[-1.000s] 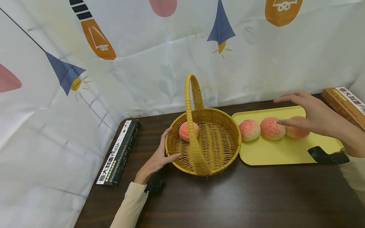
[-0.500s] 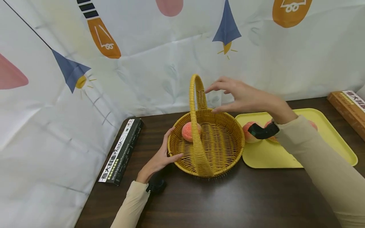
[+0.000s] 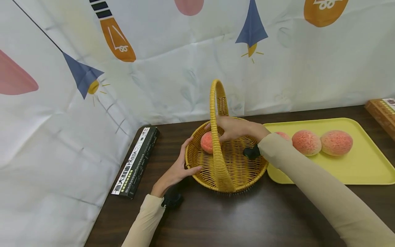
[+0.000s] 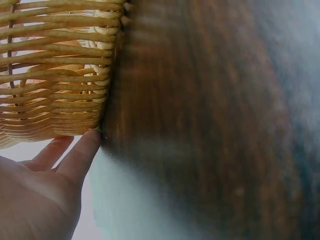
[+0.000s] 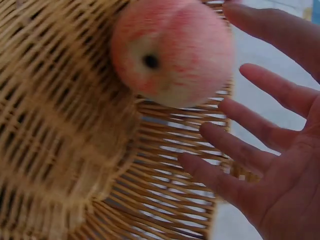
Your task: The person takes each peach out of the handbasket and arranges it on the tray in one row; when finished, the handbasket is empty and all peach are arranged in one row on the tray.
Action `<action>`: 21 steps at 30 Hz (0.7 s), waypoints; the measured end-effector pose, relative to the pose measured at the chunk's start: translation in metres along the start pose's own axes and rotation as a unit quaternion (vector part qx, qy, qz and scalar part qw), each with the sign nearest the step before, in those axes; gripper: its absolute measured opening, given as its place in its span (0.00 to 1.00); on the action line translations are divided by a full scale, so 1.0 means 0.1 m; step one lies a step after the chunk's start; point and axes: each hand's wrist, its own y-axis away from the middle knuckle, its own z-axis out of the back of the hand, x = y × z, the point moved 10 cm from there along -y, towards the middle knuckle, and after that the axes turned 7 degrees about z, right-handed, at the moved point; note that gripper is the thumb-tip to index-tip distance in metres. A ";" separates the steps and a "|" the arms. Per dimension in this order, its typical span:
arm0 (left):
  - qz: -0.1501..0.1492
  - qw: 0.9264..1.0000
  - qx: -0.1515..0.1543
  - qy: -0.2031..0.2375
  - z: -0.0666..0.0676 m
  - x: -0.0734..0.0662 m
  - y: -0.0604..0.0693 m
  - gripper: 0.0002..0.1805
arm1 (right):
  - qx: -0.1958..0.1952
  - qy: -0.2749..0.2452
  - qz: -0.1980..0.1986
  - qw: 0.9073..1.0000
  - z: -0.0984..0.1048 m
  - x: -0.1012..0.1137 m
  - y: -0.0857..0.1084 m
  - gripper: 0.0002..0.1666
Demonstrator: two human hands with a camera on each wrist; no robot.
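Note:
A yellow wicker basket (image 3: 239, 173) with a tall arched handle stands on the dark table in the head view. One pink peach (image 3: 206, 142) lies inside, against its left wall. My left hand (image 3: 176, 168) rests on the basket's left outer side, thumb and fingers spread; the left wrist view has its straight fingers touching the woven wall (image 4: 55, 105). Reaching in under the handle, my right hand (image 3: 232, 128) is beside that peach. In the right wrist view its fingers are spread near the peach (image 5: 185, 50), with a visible gap between them.
Right of the basket lies a yellow tray (image 3: 367, 168) bearing two peaches in full view (image 3: 336, 142) and one partly covered by my right sleeve. A black pasta box (image 3: 135, 163) lies at left, a brown box (image 3: 381, 115) at far right. Printed cloth hangs behind.
My right hand has moved left from above the tray, over the basket's rim and down into the basket beside the peach. The left hand has stayed on the basket; the view has shifted slightly.

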 end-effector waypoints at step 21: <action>0.015 1.000 -0.008 -0.021 0.00 0.00 0.00 0.57 | 0.046 0.008 0.104 0.993 -0.39 0.22 -0.10 0.26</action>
